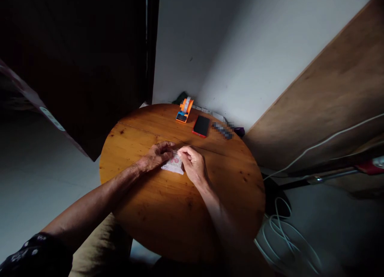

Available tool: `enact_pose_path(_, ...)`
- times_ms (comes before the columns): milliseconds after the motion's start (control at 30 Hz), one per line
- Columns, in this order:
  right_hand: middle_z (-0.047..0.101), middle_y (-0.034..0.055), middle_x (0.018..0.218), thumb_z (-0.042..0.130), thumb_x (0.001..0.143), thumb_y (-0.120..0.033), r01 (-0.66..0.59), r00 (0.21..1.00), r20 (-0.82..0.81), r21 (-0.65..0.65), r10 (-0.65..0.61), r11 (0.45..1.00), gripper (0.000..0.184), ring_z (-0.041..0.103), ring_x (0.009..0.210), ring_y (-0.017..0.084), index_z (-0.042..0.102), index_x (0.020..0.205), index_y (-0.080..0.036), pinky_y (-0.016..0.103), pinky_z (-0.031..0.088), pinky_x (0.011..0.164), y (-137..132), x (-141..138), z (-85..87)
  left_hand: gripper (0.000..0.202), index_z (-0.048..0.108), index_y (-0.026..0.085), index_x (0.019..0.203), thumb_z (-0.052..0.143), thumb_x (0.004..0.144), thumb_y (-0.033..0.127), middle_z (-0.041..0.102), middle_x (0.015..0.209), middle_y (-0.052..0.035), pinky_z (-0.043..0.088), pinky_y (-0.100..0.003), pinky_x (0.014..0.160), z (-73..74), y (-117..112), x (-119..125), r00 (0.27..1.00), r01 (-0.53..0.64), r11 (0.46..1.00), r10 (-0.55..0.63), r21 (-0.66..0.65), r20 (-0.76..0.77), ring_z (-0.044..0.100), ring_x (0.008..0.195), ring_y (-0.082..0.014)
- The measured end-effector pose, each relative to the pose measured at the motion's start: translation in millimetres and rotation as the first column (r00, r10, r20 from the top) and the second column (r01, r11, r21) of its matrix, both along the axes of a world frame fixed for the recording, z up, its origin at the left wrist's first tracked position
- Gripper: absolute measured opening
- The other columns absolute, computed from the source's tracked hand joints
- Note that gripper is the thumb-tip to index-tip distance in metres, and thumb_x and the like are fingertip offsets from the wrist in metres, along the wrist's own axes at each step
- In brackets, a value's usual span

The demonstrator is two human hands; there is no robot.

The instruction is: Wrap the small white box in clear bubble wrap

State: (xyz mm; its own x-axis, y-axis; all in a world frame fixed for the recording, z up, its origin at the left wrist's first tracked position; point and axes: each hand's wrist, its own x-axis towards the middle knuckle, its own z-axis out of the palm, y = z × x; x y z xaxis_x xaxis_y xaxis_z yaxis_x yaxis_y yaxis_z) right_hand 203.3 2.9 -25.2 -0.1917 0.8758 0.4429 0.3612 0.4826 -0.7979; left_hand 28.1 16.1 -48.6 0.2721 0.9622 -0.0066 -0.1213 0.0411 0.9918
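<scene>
A small whitish plastic-wrapped packet (173, 166) with reddish print lies on the round wooden table (150, 213), between my two hands. My left hand (157, 155) rests at its left side, fingers curved over the upper left edge. At the upper right corner, my right hand (192, 161) is closed, thumb and forefinger pinched on the packet's edge. What the packet contains cannot be made out.
Toward the back of the table stand an orange tape dispenser (185, 109) with a roll on it, a dark flat object with a red edge (201, 126) and a blurred-out dark object (222, 130). A white wall rises behind; coiled white cable (282, 229) lies on the floor at right.
</scene>
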Motion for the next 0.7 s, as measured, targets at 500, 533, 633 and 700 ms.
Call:
enact_pose_path(500,0.066,0.0034,0.090,0.048,0.093,-0.017,-0.076,0.934,0.355,0.292,-0.034,0.954,0.021,0.063,0.086,0.016,0.064,0.082,-0.022,0.028,0.049,0.078,-15,1,2.8,0.015,0.067,0.014,0.087,0.065,0.079,0.027,0.062,0.071,0.0019,0.039,-0.022,0.060,10.7,-2,-3,0.995,0.063,0.998,-0.060,0.025,-0.085,0.050,0.061,-0.0089)
enact_pose_path(533,0.066,0.0038,0.092,0.048,0.093,-0.016,-0.088,0.926,0.375,0.292,-0.030,0.953,0.021,0.063,0.088,0.016,0.065,0.083,-0.022,0.028,0.050,0.079,-16,2,2.9,0.015,0.067,0.014,0.087,0.064,0.079,0.026,0.061,0.070,0.0024,0.038,-0.022,0.059,11.3,-2,-3,0.994,0.068,0.997,-0.066,0.021,-0.086,0.049,0.060,-0.0086)
enact_pose_path(633,0.066,0.0048,0.095,0.048,0.092,-0.013,-0.128,0.912,0.410,0.282,0.002,0.951,0.022,0.063,0.090,0.017,0.066,0.084,-0.023,0.028,0.050,0.081,-17,6,3.9,0.015,0.068,0.015,0.088,0.064,0.079,0.026,0.061,0.070,0.0025,0.038,-0.022,0.060,12.6,-3,-3,0.992,0.072,0.997,-0.069,0.026,-0.103,0.049,0.060,-0.0086)
enact_pose_path(700,0.066,0.0053,0.096,0.047,0.091,-0.012,-0.150,0.908,0.419,0.271,0.023,0.951,0.022,0.063,0.090,0.017,0.066,0.085,-0.022,0.029,0.051,0.081,-17,7,5.3,0.016,0.068,0.015,0.089,0.064,0.079,0.027,0.062,0.071,0.0021,0.038,-0.022,0.060,12.8,-3,-3,0.992,0.066,0.997,-0.062,0.028,-0.113,0.050,0.061,-0.0090)
